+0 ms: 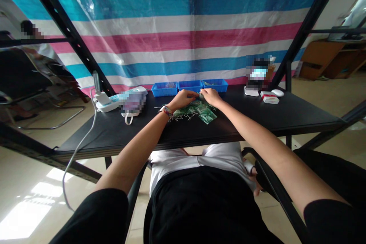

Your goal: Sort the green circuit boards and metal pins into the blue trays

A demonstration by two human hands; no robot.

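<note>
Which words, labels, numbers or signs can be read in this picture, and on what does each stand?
None can be read.
Small red and white cardboard box: print too small.
Green printed circuit boards under the left hand and right hand: markings too small.
Pixelated patch on the black table: unreadable.

The left hand (183, 100) and the right hand (211, 96) covered the rear part of the green printed circuit boards (206, 116). Anything pinched between the fingertips was too small to make out. The contents of the three blue plastic trays (164, 93) could not be determined. A pixelated patch masked the pale object (132, 101) at table left, and another masked the dark upright item (258, 72) at right rear.
</note>
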